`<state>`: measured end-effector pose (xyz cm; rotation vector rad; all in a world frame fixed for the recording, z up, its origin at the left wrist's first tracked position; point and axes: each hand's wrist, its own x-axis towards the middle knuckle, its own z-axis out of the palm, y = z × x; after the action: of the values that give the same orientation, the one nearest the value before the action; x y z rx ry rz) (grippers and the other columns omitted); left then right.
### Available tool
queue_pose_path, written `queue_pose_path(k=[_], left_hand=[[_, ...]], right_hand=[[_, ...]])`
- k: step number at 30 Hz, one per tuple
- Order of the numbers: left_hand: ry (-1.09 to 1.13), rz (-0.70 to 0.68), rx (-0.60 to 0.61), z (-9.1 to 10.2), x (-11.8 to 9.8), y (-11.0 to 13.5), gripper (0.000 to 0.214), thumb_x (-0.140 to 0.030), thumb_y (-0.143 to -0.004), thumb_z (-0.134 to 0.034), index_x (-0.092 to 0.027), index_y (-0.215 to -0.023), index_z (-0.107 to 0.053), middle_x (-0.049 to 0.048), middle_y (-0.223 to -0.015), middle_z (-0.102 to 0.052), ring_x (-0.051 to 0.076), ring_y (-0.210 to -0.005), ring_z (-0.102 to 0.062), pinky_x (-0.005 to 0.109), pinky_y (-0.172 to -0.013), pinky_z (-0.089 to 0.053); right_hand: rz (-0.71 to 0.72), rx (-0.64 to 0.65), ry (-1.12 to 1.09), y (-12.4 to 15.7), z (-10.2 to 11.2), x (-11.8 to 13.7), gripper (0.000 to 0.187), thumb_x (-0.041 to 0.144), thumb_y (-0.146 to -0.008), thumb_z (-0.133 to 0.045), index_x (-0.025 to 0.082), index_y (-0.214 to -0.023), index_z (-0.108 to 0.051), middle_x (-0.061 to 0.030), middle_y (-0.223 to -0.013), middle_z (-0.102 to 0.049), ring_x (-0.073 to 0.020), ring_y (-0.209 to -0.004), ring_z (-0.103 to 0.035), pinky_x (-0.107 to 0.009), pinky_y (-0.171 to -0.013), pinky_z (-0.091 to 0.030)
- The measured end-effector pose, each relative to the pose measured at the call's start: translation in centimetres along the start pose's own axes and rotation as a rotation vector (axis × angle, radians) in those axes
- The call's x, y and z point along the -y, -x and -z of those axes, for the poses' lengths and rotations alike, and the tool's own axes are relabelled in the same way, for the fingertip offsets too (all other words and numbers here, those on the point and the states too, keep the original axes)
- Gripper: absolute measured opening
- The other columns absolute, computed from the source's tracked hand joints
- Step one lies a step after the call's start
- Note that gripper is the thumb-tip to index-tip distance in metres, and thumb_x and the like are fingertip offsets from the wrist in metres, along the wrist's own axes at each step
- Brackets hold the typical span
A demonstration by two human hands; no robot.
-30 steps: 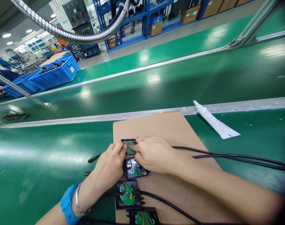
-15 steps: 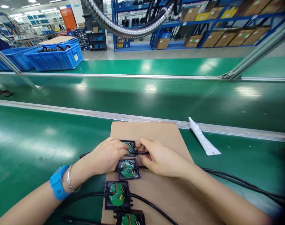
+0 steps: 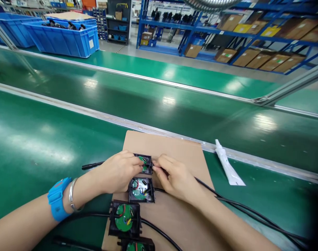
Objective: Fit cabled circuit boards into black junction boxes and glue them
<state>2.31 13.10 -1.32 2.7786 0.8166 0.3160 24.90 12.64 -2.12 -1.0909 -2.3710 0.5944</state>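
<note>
The farthest black housing (image 3: 149,170), with a green circuit board inside, lies on a brown cardboard sheet (image 3: 185,212). My left hand (image 3: 123,170) is closed over its left side, the fingertips reaching onto the board. At the housing's right edge, my right hand (image 3: 171,174) pinches the black cable where it enters; the fingers hide part of it. Just nearer lies a second open housing (image 3: 141,190) with red, blue and yellow wires. A third housing (image 3: 124,219) and a partly cut-off fourth housing (image 3: 136,244) follow toward me.
A white tube (image 3: 228,164) lies on the green work surface to the right. Black cables (image 3: 253,212) trail off rightward. A metal rail (image 3: 111,116) crosses behind the cardboard. Blue bins (image 3: 61,38) stand at the far left, and shelves with cartons (image 3: 192,50) at the back.
The camera view has tilted and dipped. My right fingers have closed in on the cable at the housing's edge. My left hand keeps its hold on the same housing.
</note>
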Motion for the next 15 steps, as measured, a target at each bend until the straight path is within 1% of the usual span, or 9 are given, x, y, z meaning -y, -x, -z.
queue_pose_path(k=[2, 3, 5, 7, 8, 10, 13, 15], left_hand=[[-0.02, 0.027, 0.018, 0.1, -0.23, -0.09, 0.024, -0.006, -0.078, -0.05, -0.013, -0.096, -0.062, 0.0097, -0.098, -0.067, 0.022, -0.093, -0.06, 0.036, -0.084, -0.048], [-0.028, 0.042, 0.03, 0.15, -0.34, -0.14, 0.025, -0.006, -0.078, -0.049, -0.014, -0.098, -0.061, 0.0088, -0.095, -0.066, 0.022, -0.09, -0.06, 0.035, -0.082, -0.048], [-0.036, 0.062, 0.047, 0.19, -0.47, -0.19, 0.035, -0.006, -0.077, -0.05, -0.014, -0.11, -0.056, 0.0068, -0.092, -0.064, 0.022, -0.085, -0.059, 0.034, -0.079, -0.048], [-0.039, 0.059, 0.043, 0.12, -0.46, -0.16, 0.051, -0.007, -0.075, -0.052, -0.015, -0.125, -0.049, 0.006, -0.094, -0.064, 0.022, -0.085, -0.058, 0.034, -0.08, -0.047], [-0.04, 0.051, 0.036, 0.06, -0.41, -0.12, 0.056, -0.008, -0.075, -0.053, -0.015, -0.13, -0.045, 0.0061, -0.096, -0.063, 0.022, -0.086, -0.058, 0.034, -0.081, -0.047], [-0.041, 0.042, 0.029, -0.08, -0.32, -0.02, 0.056, -0.009, -0.076, -0.053, -0.015, -0.131, -0.045, 0.0065, -0.099, -0.063, 0.023, -0.088, -0.057, 0.035, -0.082, -0.047], [-0.037, 0.034, 0.035, -0.14, -0.41, -0.09, 0.054, -0.01, -0.077, -0.053, -0.014, -0.13, -0.047, 0.0067, -0.102, -0.063, 0.023, -0.092, -0.057, 0.034, -0.083, -0.046], [-0.049, 0.049, 0.053, -0.03, -0.65, -0.39, 0.05, -0.011, -0.074, -0.055, -0.014, -0.124, -0.053, 0.0071, -0.101, -0.062, 0.023, -0.09, -0.057, 0.035, -0.08, -0.046]], right_hand=[[-0.012, 0.06, 0.043, -0.05, -0.12, -0.28, 0.02, 0.014, -0.092, -0.036, 0.019, -0.076, -0.048, -0.004, -0.075, -0.05, -0.0161, -0.069, -0.048, -0.029, -0.063, -0.04], [-0.022, 0.088, 0.068, -0.12, -0.05, -0.31, 0.02, 0.014, -0.092, -0.036, 0.019, -0.075, -0.047, -0.004, -0.075, -0.05, -0.0162, -0.069, -0.048, -0.029, -0.064, -0.04], [-0.036, 0.132, 0.108, -0.26, 0.23, -0.24, 0.021, 0.014, -0.092, -0.035, 0.019, -0.076, -0.047, -0.0042, -0.076, -0.051, -0.0164, -0.071, -0.048, -0.029, -0.065, -0.04], [-0.045, 0.158, 0.144, -0.31, 0.53, -0.11, 0.021, 0.015, -0.092, -0.034, 0.018, -0.077, -0.048, -0.0042, -0.077, -0.051, -0.0162, -0.072, -0.049, -0.029, -0.066, -0.041], [-0.047, 0.166, 0.164, -0.29, 0.63, -0.07, 0.021, 0.015, -0.092, -0.034, 0.018, -0.078, -0.048, -0.0041, -0.078, -0.051, -0.0159, -0.072, -0.049, -0.029, -0.066, -0.041], [-0.045, 0.173, 0.217, -0.22, 0.7, -0.03, 0.021, 0.014, -0.092, -0.034, 0.018, -0.077, -0.049, -0.0042, -0.078, -0.052, -0.0154, -0.071, -0.049, -0.028, -0.065, -0.04], [-0.016, 0.171, 0.34, -0.26, 0.45, 0.11, 0.02, 0.011, -0.088, -0.037, 0.018, -0.077, -0.053, -0.0051, -0.078, -0.054, -0.016, -0.071, -0.05, -0.028, -0.06, -0.035], [0.021, 0.194, 0.424, -0.51, 0.14, 0.44, 0.02, 0.007, -0.084, -0.039, 0.017, -0.079, -0.056, -0.0059, -0.079, -0.056, -0.0169, -0.071, -0.05, -0.029, -0.056, -0.029]])
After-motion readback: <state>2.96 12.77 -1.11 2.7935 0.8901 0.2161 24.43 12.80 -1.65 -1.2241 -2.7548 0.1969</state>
